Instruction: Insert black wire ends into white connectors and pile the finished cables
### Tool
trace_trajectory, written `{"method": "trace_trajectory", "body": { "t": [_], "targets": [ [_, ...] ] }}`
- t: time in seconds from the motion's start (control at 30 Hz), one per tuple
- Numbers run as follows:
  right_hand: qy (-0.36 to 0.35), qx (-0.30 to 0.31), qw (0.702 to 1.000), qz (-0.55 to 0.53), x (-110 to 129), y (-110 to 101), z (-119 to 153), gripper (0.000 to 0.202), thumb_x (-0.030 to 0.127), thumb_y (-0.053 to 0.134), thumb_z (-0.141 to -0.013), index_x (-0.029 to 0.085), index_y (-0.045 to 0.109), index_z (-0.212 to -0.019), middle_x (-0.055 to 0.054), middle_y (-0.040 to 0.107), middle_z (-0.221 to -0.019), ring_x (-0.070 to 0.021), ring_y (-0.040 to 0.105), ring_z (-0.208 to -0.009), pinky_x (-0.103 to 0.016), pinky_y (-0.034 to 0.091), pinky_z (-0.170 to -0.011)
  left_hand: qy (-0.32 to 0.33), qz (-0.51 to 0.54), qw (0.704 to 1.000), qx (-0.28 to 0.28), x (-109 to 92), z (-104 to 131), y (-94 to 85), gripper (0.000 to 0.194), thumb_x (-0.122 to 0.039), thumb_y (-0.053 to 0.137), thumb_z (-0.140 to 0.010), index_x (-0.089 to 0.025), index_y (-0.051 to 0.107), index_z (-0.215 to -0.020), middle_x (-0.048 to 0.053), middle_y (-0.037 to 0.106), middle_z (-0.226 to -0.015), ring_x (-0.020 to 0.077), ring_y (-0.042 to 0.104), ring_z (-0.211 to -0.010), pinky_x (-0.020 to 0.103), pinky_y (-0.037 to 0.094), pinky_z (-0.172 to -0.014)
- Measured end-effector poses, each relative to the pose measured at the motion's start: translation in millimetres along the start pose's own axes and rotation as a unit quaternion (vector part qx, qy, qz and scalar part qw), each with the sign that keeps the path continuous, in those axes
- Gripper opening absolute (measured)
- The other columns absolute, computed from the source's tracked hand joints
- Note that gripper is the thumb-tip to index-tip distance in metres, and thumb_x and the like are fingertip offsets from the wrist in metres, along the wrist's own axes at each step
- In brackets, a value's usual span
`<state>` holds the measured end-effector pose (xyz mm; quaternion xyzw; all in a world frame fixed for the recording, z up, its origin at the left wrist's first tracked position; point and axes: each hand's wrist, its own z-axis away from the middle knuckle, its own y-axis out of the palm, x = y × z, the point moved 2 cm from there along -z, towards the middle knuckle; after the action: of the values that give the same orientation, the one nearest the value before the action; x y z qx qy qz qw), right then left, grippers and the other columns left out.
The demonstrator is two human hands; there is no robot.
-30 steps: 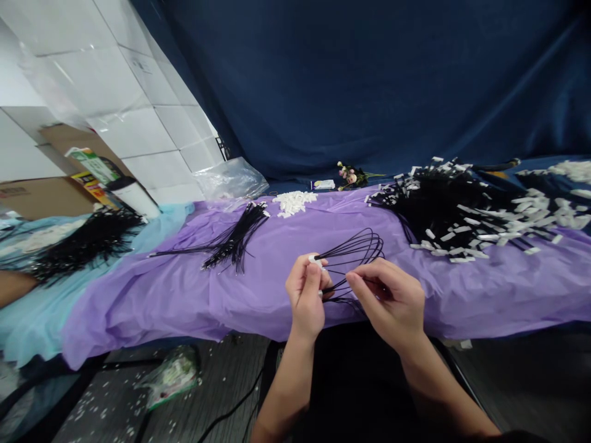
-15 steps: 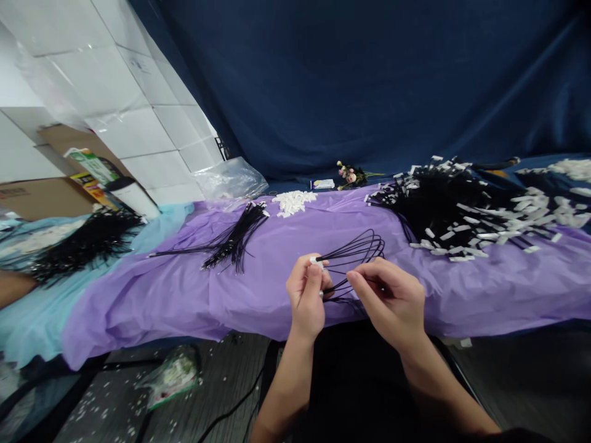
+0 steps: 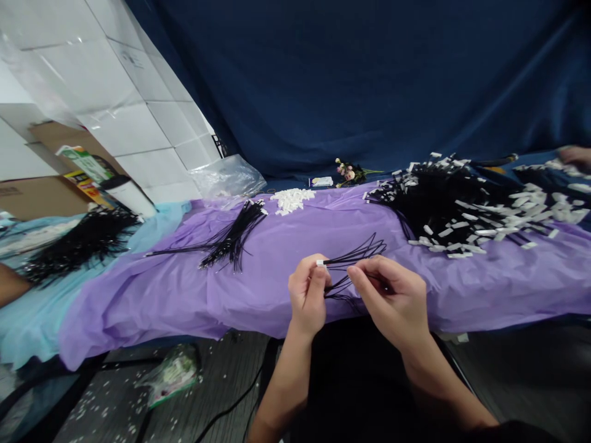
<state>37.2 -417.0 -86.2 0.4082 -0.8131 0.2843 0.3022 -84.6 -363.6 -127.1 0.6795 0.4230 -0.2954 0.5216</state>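
Observation:
My left hand (image 3: 310, 292) is closed around a bundle of looped black cords (image 3: 355, 252), and a small white plastic piece (image 3: 320, 263) pokes out at its thumb and forefinger. The cords fan out to the right, towards my other hand. There, my right hand (image 3: 392, 292) pinches a black cord between thumb and forefinger. The exact grip of that fingertip is partly hidden. Beyond my hands lies a heap of white plastic pieces (image 3: 292, 200) on the purple cloth (image 3: 286, 246). To its left rests a bunch of loose black cords (image 3: 235, 234).
At the right spreads a large pile of white-tipped black cords (image 3: 443, 203). Another person's hand (image 3: 577, 157) shows at the right edge, and a person's arm (image 3: 12, 284) at the left by more cords (image 3: 83, 243). Artificial flowers (image 3: 349, 172) and a clear bag (image 3: 228, 178) lie behind.
The cord loops in my left hand have dropped slightly and look flatter, and the white piece has shifted a little. My right hand stays pinched close by. Another person's hand has appeared at the far right.

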Motion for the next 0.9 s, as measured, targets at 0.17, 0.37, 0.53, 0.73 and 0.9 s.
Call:
{"method": "trace_trajectory", "body": {
  "t": [0.17, 0.37, 0.53, 0.73, 0.9],
  "targets": [
    [-0.037, 0.01, 0.999, 0.03, -1.7, 3.1, -0.1, 0.008, 0.018, 0.065, -0.085, 0.018, 0.063, -0.077, 0.002, 0.058, -0.064, -0.0081, 0.046, -0.051, -0.022, 0.039, -0.047, 0.017, -0.001, 0.999, 0.03, 1.9, -0.6, 0.8, 0.031, -0.049, 0.067, -0.079, -0.018, 0.065, -0.083, -0.006, 0.037, -0.049, 0.0065, 0.033, -0.044, 0.018, 0.031, -0.044],
    [-0.15, 0.002, 0.988, 0.032, -6.8, 8.0, -2.4, 0.015, 0.013, 0.066, -0.085, 0.024, 0.068, -0.096, -0.001, 0.064, -0.077, -0.0113, 0.056, -0.059, -0.024, 0.047, -0.051, -0.085, 0.078, 0.992, 0.055, 2.5, 1.2, 6.0, 0.031, -0.05, 0.066, -0.08, -0.018, 0.063, -0.083, -0.008, 0.026, -0.049, 0.0043, 0.021, -0.04, 0.014, 0.024, -0.037],
    [-0.146, 0.024, 0.988, 0.042, -9.1, 11.7, -2.8, 0.014, 0.012, 0.061, -0.087, 0.023, 0.068, -0.092, -0.003, 0.065, -0.08, -0.013, 0.059, -0.065, -0.025, 0.05, -0.056, -0.109, 0.094, 0.988, 0.06, 3.8, 0.2, 6.6, 0.029, -0.047, 0.065, -0.082, -0.019, 0.063, -0.084, -0.008, 0.025, -0.05, 0.0038, 0.02, -0.041, 0.014, 0.025, -0.037],
    [-0.108, 0.043, 0.992, 0.04, -13.3, 18.6, -3.2, 0.011, 0.014, 0.057, -0.089, 0.021, 0.065, -0.091, -0.004, 0.063, -0.079, -0.0125, 0.056, -0.062, -0.026, 0.049, -0.055, -0.123, 0.092, 0.987, 0.053, 6.8, -2.2, 7.1, 0.028, -0.045, 0.066, -0.082, -0.018, 0.061, -0.082, -0.008, 0.026, -0.05, 0.0035, 0.021, -0.041, 0.013, 0.024, -0.037],
    [-0.116, 0.001, 0.993, 0.03, -14.8, 13.2, -4.4, 0.021, 0.015, 0.063, -0.086, 0.023, 0.063, -0.105, -0.004, 0.062, -0.091, -0.0132, 0.059, -0.068, -0.027, 0.052, -0.059, -0.143, 0.114, 0.983, 0.007, 0.1, -13.0, 5.8, 0.029, -0.044, 0.068, -0.081, -0.017, 0.057, -0.08, -0.009, 0.027, -0.05, 0.0022, 0.021, -0.04, 0.011, 0.021, -0.037]
  ]
}}
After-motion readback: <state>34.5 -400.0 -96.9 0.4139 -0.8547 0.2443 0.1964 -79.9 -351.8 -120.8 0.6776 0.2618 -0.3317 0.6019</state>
